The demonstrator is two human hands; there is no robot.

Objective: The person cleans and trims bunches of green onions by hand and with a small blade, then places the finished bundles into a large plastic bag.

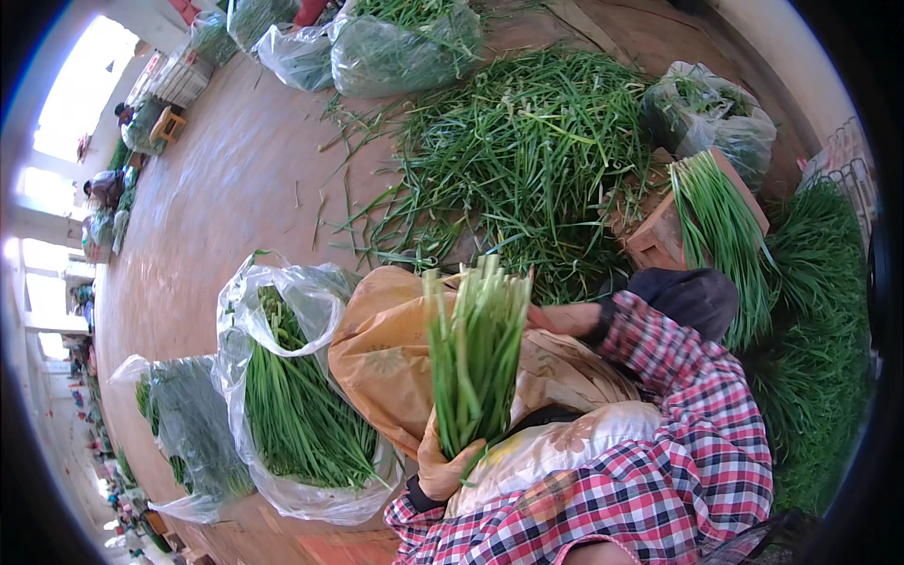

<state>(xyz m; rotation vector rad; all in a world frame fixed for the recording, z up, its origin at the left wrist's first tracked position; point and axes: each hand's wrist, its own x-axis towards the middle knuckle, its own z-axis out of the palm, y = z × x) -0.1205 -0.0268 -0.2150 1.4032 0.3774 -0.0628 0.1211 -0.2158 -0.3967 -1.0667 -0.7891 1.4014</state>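
Observation:
Upright in front of me stands a bunch of garlic chives (478, 363), its pale cut ends up. My left hand (447, 466) is wrapped round the lower, leafy part. My right hand (563, 318) is at the upper right side of the bunch; its fingers are mostly hidden behind the stalks, so their grip does not show. Beneath both hands a tan flowered apron (391, 330) covers my lap. To the right, a neat row of chives (720, 235) lies across a wooden stand (656, 240).
Loose leaves (527, 141) are heaped on the floor ahead. Clear plastic bags of chives stand at left, one open (301, 405), one flatter (198, 433). More bags lie at the far side (405, 52) and far right (711, 113). A dense chive pile (819, 377) lines the right.

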